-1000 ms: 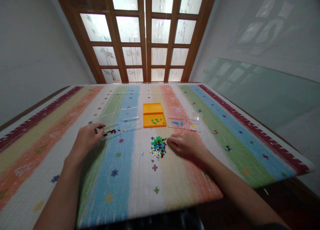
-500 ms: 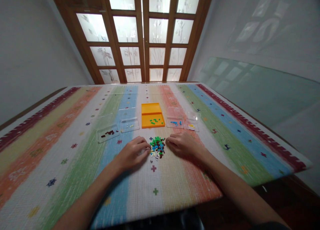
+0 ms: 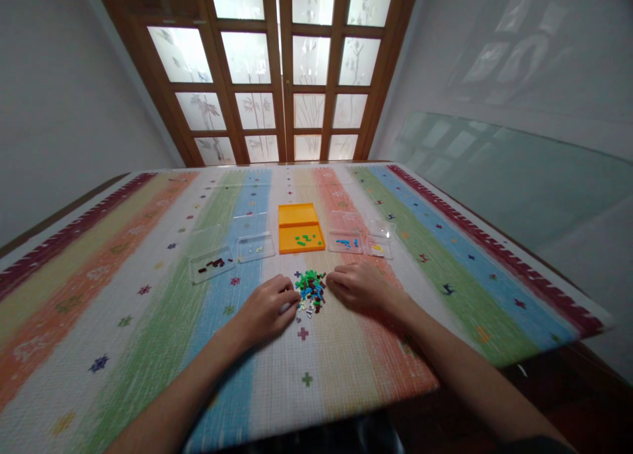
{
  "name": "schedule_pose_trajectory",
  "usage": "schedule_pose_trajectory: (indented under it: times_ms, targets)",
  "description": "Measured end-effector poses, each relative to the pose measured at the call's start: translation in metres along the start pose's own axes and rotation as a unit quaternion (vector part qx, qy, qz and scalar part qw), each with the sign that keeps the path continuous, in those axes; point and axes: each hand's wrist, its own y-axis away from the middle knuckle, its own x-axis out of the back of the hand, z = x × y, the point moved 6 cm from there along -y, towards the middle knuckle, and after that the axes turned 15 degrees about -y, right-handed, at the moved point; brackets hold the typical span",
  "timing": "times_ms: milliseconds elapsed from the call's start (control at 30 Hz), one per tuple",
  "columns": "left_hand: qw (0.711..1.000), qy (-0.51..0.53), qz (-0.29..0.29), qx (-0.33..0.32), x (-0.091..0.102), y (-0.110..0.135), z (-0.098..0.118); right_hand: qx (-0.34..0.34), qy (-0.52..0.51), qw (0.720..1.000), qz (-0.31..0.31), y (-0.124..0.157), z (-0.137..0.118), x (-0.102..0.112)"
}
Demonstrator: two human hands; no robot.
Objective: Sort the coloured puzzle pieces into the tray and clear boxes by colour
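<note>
A small heap of mixed toy building bricks (image 3: 311,286), green, blue, brown and pale, lies on the striped tablecloth between my hands. My left hand (image 3: 270,310) rests at the heap's left edge, its fingers bent inward and closed against the nearest pieces. Whatever sits in those fingertips, if anything, is too small to make out. On the other side, my right hand (image 3: 357,285) lies on the cloth with curled fingers touching or almost touching the heap's right edge. Its fingertips are tucked under, so their contents are hidden.
Beyond the heap stands an open orange case (image 3: 301,248) with green bricks. Left of it are clear boxes with brown bricks (image 3: 216,263) and pale pieces (image 3: 258,249). To its right, clear boxes hold blue bricks (image 3: 347,243) and yellow pieces (image 3: 378,248). The table's front edge is near my forearms.
My left hand has edged slightly right and nearer to me, its fingers more folded at the heap. My right hand stays in almost the same place. The view has shifted a little.
</note>
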Motion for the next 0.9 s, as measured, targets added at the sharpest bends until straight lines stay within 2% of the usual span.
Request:
schedule_pose_trajectory:
  times_ms: [367, 600, 733, 833, 900]
  targets:
    - [1.000, -0.028, 0.001, -0.005, -0.004, 0.000, 0.001, -0.002, 0.007, 1.000, -0.001, 0.000, 0.002, -0.002]
    - [0.999, 0.027, 0.030, 0.012, 0.004, -0.001, -0.001, 0.000, 0.003, 1.000, 0.002, 0.001, 0.002, -0.001]
    - [0.995, 0.032, 0.079, 0.047, 0.020, -0.001, -0.020, 0.006, -0.001, 1.000, 0.005, 0.001, 0.001, -0.001]
    - [0.988, -0.002, 0.117, 0.104, 0.036, 0.000, -0.050, 0.011, 0.001, 1.000, 0.005, 0.000, 0.001, -0.002]
    - [0.983, -0.029, 0.117, 0.141, 0.045, 0.000, -0.072, 0.010, 0.002, 1.000, 0.004, 0.000, 0.002, -0.002]
